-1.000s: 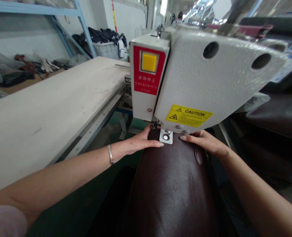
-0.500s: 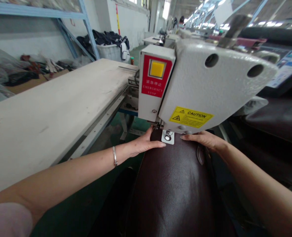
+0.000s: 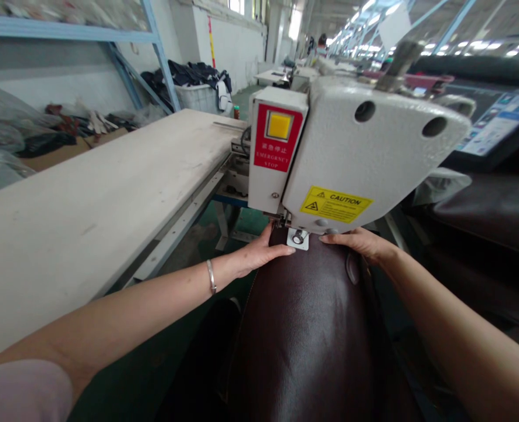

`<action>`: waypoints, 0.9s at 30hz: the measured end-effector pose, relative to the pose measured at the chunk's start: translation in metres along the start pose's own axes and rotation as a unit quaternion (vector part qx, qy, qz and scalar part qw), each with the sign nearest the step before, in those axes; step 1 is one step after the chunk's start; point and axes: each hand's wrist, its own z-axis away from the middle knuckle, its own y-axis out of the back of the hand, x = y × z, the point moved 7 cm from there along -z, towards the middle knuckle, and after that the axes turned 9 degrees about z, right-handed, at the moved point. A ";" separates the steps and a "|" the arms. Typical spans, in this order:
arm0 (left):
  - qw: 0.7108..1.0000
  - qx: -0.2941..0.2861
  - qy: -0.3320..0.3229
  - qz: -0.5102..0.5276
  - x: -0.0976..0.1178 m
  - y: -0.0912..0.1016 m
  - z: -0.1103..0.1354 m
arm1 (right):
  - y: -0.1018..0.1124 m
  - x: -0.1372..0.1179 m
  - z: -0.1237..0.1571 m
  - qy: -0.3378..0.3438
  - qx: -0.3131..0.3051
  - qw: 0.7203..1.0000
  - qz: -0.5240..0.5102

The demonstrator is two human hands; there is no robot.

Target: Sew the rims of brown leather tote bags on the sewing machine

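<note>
Leftmost, a long pale worktop (image 3: 88, 199) runs beside me. My left hand (image 3: 259, 255) lies flat and open on the dark brown leather (image 3: 307, 328), fingers pointing at the metal presser foot (image 3: 298, 237) under the white sewing machine head (image 3: 356, 158). My right hand (image 3: 362, 245) rests open on the leather's right side, just beside the foot.

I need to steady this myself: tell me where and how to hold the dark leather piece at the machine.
Press flat on the leather piece at its far end, either side of the presser foot, as the left hand and right hand do. Come from the near side, palms down: it drapes domed and smooth, offering no edge to pinch.
</note>
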 end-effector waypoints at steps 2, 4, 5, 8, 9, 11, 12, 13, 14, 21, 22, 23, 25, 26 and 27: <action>1.000 0.000 -0.006 -0.006 0.001 -0.002 -0.004 | 0.004 0.001 -0.002 0.003 0.001 1.000 -0.001; 1.000 0.003 -0.014 -0.019 0.002 -0.006 -0.006 | 0.009 0.005 -0.001 -0.007 -0.003 1.000 0.002; 1.000 0.004 -0.020 -0.024 0.003 -0.009 -0.005 | 0.011 0.007 0.001 -0.016 -0.005 1.000 0.003; 0.999 -0.001 -0.043 -0.027 0.005 -0.017 0.001 | 0.011 0.014 0.010 -0.059 -0.016 0.998 0.006; 0.999 -0.004 -0.045 -0.026 0.004 -0.019 0.005 | 0.010 0.015 0.013 -0.074 -0.020 0.997 0.005; 0.999 -0.004 -0.033 -0.021 0.001 -0.019 0.012 | 0.004 0.014 0.017 -0.087 -0.027 0.996 0.005; 1.000 -0.003 -0.025 -0.017 0.000 -0.018 0.015 | 0.001 0.012 0.016 -0.081 -0.026 0.996 0.005; 1.000 0.001 -0.019 -0.011 -0.001 -0.016 0.017 | -0.001 0.008 0.015 -0.069 -0.023 0.997 0.004; 1.000 0.008 -0.015 -0.006 -0.001 -0.014 0.018 | -0.002 0.005 0.013 -0.055 -0.017 0.998 0.004; 0.998 0.056 0.008 0.023 0.003 -0.007 0.012 | -0.001 0.001 0.004 -0.013 0.021 1.000 -0.006; 0.997 0.065 0.015 0.030 0.002 -0.007 0.012 | -0.001 0.003 0.006 -0.013 0.033 0.999 -0.002; 0.997 0.069 0.023 0.040 0.000 -0.008 0.013 | 0.000 0.006 0.007 -0.010 0.045 0.999 0.004; 0.996 0.058 0.032 0.063 -0.002 -0.011 0.016 | 0.002 0.009 0.013 0.007 0.076 0.997 0.026; 0.996 0.048 0.036 0.073 -0.003 -0.014 0.017 | 0.004 0.011 0.016 0.019 0.100 0.994 0.043; 0.995 0.039 0.042 0.082 -0.005 -0.016 0.019 | 0.006 0.013 0.021 0.025 0.129 0.989 0.063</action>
